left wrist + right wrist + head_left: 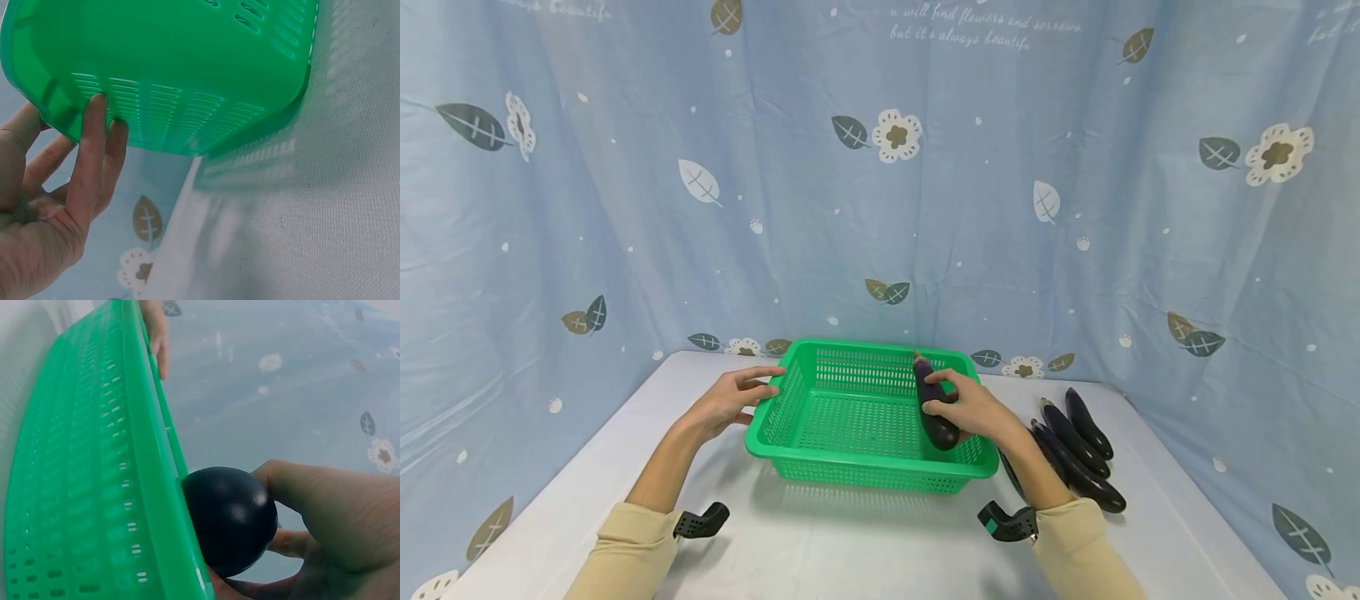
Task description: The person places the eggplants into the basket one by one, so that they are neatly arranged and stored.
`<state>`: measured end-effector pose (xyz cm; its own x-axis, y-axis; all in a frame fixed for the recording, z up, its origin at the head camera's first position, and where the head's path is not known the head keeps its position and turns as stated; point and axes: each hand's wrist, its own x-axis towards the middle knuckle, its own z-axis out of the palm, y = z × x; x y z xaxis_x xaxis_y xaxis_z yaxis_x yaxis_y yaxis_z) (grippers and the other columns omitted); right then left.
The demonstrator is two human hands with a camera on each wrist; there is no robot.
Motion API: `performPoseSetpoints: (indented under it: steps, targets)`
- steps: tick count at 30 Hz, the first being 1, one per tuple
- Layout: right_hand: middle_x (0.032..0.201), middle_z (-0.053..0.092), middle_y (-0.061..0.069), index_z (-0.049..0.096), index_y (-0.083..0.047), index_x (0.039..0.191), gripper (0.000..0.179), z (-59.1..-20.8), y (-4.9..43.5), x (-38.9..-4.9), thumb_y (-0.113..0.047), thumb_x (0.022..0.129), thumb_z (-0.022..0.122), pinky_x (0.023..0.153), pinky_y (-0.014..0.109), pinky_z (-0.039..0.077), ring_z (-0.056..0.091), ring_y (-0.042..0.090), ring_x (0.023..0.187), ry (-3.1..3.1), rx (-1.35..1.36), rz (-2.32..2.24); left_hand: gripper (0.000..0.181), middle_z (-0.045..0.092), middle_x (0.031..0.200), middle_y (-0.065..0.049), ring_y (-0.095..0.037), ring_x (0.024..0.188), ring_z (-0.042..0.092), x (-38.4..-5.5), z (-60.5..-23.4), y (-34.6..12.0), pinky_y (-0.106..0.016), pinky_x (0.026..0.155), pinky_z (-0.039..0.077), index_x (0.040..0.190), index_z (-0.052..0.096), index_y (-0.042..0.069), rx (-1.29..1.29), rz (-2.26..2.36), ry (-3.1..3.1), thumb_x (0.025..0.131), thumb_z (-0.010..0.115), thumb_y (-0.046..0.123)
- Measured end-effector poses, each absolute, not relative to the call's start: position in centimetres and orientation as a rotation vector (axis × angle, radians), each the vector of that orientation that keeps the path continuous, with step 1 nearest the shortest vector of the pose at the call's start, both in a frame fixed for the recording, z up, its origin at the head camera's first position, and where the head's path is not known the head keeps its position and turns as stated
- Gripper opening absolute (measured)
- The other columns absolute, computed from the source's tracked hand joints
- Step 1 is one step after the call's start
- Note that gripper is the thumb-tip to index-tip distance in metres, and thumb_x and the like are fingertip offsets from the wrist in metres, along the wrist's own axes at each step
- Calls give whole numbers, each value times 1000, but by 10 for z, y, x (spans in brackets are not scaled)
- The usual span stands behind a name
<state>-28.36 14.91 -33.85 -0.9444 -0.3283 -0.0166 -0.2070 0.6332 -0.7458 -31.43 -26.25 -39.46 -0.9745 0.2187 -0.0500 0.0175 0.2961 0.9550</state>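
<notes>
A green plastic basket (868, 454) with slotted walls stands on the white table. Above its right part, my right hand (966, 404) grips a dark purple eggplant (934, 408), its stem end pointing away from me. The right wrist view shows the round end of the eggplant (230, 520) between thumb and fingers, beside the basket rim (156, 462). At the left rim, my left hand (730, 400) holds the basket's edge. In the left wrist view, fingers of the left hand (50, 219) touch the basket's outer wall (162, 115) while others reach the rim.
Several more eggplants (1078, 446) lie on the table right of the basket, partly behind my right forearm. A blue curtain (805, 208) with leaves and flowers hangs behind and along both sides of the table (820, 550).
</notes>
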Motion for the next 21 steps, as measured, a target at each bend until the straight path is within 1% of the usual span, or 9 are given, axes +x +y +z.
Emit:
performPoseSetpoints:
  steps: [7,13,15,18,21]
  targets:
    - [123,60,23,50,-19,140,50,-342,138,-285,-28,93,66,52,39,57,68,26,84,2666,-427,-1227,56,40,154,-17,-40,136,44,-315,-393,-261,-45,86,57,146,48,21,223,1746,2392,94,66,33]
    - [123,60,22,51,-19,139,50,-343,127,-284,-28,93,66,53,40,58,68,25,82,2651,-432,-1226,57,40,154,-16,-39,137,43,-316,-393,-260,-46,88,56,146,48,22,215,1745,2385,93,67,35]
    - [123,60,22,51,-19,139,50,-342,123,-283,-28,93,66,54,40,58,68,25,82,2640,-438,-1232,58,39,154,-18,-41,138,42,-316,-393,-261,-47,89,56,147,47,21,236,1737,2390,94,66,36]
    - [124,59,22,51,-19,139,50,-341,117,-284,-29,92,66,53,38,57,68,25,83,2632,-440,-1229,57,40,153,-18,-40,137,43,-315,-394,-261,-46,87,57,147,47,21,225,1748,2385,94,66,35]
    - [124,60,22,51,-18,140,51,-342,113,-284,-29,92,66,54,39,58,68,24,83,2626,-440,-1214,57,41,153,-18,-40,136,44,-315,-395,-261,-44,85,57,147,47,20,223,1753,2380,95,66,34]
